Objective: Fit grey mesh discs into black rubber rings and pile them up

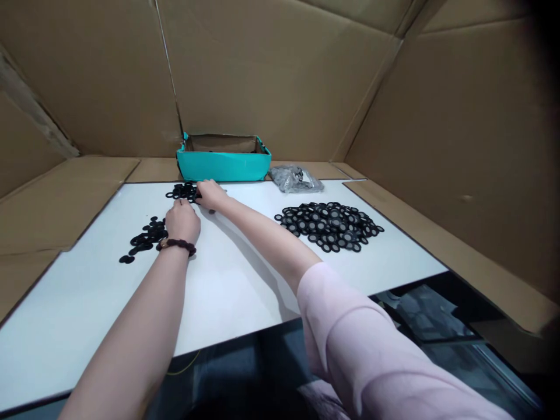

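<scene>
My left hand (182, 221) rests on the white table (227, 291) with its fingers curled, right beside a scatter of flat black discs (142, 240). A dark bead bracelet circles that wrist. My right hand (210, 194) reaches farther back and touches a small cluster of black rings (181, 191), fingers bent down onto them; what they pinch, if anything, is hidden. A large pile of black rings with grey centres (330, 226) lies to the right, away from both hands.
A teal box (223, 164) stands open at the table's far edge, with a clear bag of grey parts (295, 178) beside it. Brown cardboard sheets wall in the table at the back and on both sides.
</scene>
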A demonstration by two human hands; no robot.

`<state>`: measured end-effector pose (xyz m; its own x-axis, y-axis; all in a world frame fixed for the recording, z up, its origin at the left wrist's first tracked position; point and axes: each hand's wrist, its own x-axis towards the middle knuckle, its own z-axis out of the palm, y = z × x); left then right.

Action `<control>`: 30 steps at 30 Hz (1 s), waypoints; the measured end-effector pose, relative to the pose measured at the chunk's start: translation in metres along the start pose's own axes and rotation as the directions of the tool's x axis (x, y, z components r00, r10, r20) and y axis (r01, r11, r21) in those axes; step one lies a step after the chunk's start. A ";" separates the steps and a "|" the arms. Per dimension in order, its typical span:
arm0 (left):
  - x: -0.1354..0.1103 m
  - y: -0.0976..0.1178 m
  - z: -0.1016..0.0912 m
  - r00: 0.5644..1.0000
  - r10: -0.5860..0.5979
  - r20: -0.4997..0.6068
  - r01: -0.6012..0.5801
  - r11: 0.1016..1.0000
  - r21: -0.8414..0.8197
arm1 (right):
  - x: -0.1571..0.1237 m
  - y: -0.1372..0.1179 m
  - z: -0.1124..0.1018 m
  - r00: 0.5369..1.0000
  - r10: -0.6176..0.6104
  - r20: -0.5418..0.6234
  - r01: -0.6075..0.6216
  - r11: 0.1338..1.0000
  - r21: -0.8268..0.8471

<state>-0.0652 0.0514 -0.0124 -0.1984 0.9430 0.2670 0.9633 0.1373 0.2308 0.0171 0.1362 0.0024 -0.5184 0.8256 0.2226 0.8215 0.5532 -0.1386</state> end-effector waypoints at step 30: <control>-0.003 0.006 -0.020 0.990 -0.126 -0.060 0.113 0.975 -0.191 | -0.010 0.035 -0.009 0.999 -0.003 0.054 0.008 0.996 -0.087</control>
<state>-0.0621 0.0438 0.0073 -0.3291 0.8983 0.2910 0.8821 0.1824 0.4344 0.0538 0.1460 0.0042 -0.5333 0.8285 0.1708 0.8348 0.5481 -0.0522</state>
